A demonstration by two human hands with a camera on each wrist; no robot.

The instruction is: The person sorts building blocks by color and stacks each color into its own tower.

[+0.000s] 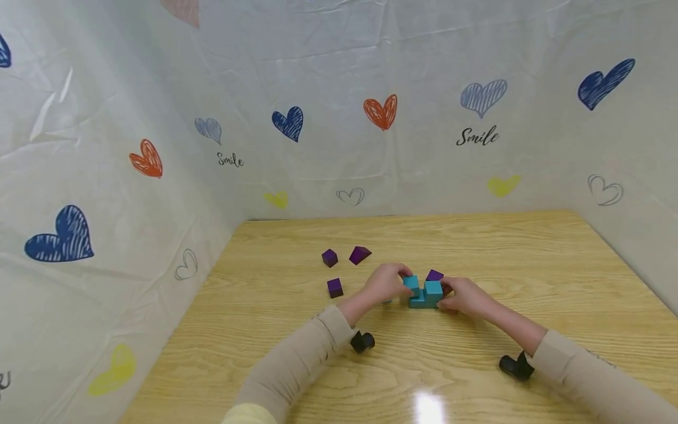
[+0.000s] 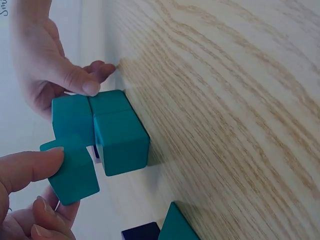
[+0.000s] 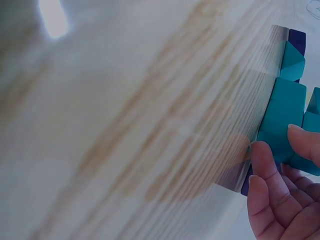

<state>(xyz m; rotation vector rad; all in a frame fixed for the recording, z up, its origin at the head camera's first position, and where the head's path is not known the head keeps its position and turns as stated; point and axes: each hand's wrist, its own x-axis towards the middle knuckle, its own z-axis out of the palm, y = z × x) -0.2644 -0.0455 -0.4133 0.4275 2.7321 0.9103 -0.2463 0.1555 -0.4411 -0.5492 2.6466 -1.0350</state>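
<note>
My left hand (image 1: 385, 284) pinches a teal cube (image 2: 75, 172) between thumb and fingers. In the head view that cube sits over the left part of a long teal block (image 1: 417, 303) lying on the table. Another teal cube (image 1: 433, 289) stands on the block's right part. My right hand (image 1: 466, 296) grips this right-hand cube, the thumb (image 3: 303, 142) on its side and the fingers curled low by the block's end. Just behind the stack a purple block (image 1: 435, 275) shows in part. A teal triangular block (image 2: 177, 225) lies to the left, mostly hidden by my left hand in the head view.
Left of my hands lie two purple cubes (image 1: 329, 258) (image 1: 335, 287) and a pointed purple block (image 1: 359, 254) on the wooden table (image 1: 296, 347). A white curtain with printed hearts (image 1: 424, 59) hangs behind and beside the table.
</note>
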